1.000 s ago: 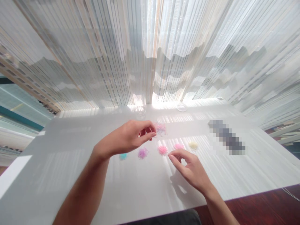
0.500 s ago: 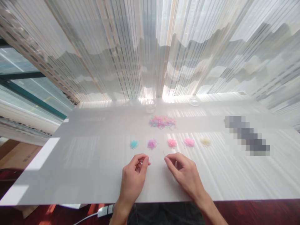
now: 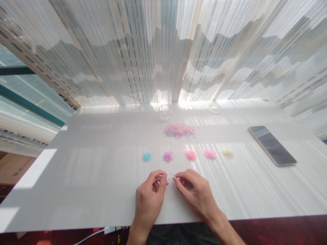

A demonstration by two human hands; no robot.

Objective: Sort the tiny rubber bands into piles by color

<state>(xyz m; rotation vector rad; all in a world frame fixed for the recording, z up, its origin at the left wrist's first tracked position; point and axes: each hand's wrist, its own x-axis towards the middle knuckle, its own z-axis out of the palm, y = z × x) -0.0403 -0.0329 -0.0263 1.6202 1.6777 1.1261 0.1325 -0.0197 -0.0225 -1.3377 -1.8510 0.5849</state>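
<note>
Between my two hands a thin, pale purple rubber band [image 3: 170, 176] stretches just above the white table. My left hand [image 3: 150, 195] pinches one end between thumb and forefinger, its other fingers curled. My right hand [image 3: 196, 190] pinches the opposite end the same way. Just beyond them lies a row of small rubber-band piles: turquoise [image 3: 147, 156], purple [image 3: 168, 156], coral pink [image 3: 191, 155], light pink [image 3: 209, 154] and pale yellow [image 3: 227, 153]. Farther back is a larger mixed-colour pile [image 3: 179, 131]. The purple pile is nearest my left fingertips.
A clear round container [image 3: 165, 113] and a clear shallow lid or dish [image 3: 214, 108] stand near the table's back edge. A smartphone [image 3: 273, 146] lies at the right. Translucent curtains [image 3: 158, 51] hang behind the white table [image 3: 84, 190].
My hands have come closer together, the right one moving left. The thin band now shows between both pinches. The view has shifted slightly.
</note>
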